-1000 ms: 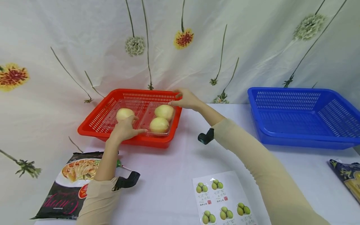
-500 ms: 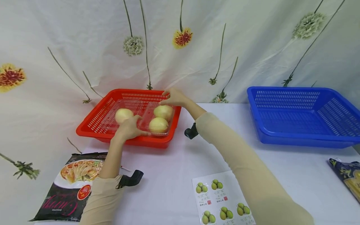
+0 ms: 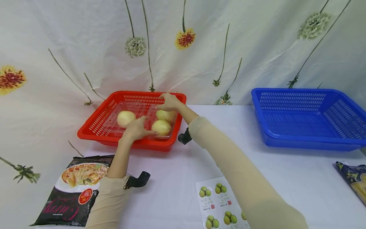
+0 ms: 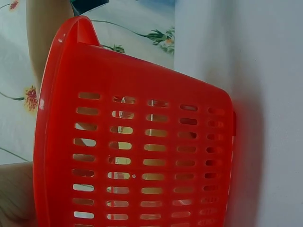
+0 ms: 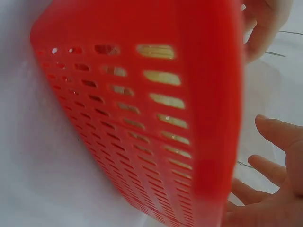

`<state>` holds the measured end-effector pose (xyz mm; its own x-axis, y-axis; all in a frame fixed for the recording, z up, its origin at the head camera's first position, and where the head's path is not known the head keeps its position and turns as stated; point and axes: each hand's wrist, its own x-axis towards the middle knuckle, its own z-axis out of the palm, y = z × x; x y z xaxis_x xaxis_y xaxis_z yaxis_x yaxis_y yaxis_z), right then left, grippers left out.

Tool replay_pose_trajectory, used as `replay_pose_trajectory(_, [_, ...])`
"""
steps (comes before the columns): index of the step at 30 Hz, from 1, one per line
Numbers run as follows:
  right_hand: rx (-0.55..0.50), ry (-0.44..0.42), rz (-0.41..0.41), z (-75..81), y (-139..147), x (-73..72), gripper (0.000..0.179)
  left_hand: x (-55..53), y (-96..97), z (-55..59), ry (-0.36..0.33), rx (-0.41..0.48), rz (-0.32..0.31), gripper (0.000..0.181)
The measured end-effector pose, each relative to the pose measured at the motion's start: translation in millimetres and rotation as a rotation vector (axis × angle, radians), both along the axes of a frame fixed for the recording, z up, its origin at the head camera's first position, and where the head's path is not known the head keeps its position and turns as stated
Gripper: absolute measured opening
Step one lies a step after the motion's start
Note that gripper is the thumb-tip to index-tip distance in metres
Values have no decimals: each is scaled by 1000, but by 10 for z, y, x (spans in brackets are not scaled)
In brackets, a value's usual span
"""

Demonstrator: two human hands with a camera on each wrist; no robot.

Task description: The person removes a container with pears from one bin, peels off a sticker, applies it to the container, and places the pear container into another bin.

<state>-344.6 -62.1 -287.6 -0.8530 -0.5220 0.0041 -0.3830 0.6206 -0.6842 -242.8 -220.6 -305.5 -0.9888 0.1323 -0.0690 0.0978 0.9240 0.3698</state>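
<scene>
In the head view, a clear plastic box [image 3: 151, 119] with two pale yellow round fruits [image 3: 161, 127] lies in the right half of the red basket [image 3: 94, 135]. A second clear box [image 3: 110, 124], to its left, holds one similar fruit [image 3: 126, 118]. My left hand [image 3: 137, 129] is over the near left side of the right-hand box, thumb and fingers spread. Above that box's far end is my right hand [image 3: 170, 102]; its spread fingers [image 5: 270, 170] show in the right wrist view. Whether either hand touches the box cannot be made out. Basket wall fills most of the left wrist view.
A blue basket [image 3: 291, 140] stands at the right. A black noodle packet [image 3: 68, 197] lies front left, a dark and yellow packet [image 3: 354, 178] at the right edge. A sheet with fruit pictures [image 3: 218, 203] lies at the front, partly under the right sleeve.
My right hand has moved left and slightly down, from the basket's right corner to over the right-hand box. My left hand has shifted right, from near the single fruit towards that box.
</scene>
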Motion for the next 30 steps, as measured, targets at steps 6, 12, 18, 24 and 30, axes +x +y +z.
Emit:
replay_pose_trajectory(6, [9, -36, -47, -82, -18, -9, 59, -16, 1, -32, 0, -6, 12, 83])
replay_pose_trajectory(12, [-18, -69, -93, -104, -26, -5, 63, -26, -8, -50, -20, 1, 22, 86])
replay_pose_trajectory(18, [-29, -90, -152, -107, -51, 1, 58, -34, -30, -49, -29, 8, 26, 84])
replay_pose_trajectory(24, [-66, -125, -146, -101, -70, 12, 55, -45, -49, -58, -31, 7, 34, 84])
replay_pose_trajectory(30, [2, -186, -223, -132, -123, 119, 72, -43, -58, -37, -51, 26, 54, 82])
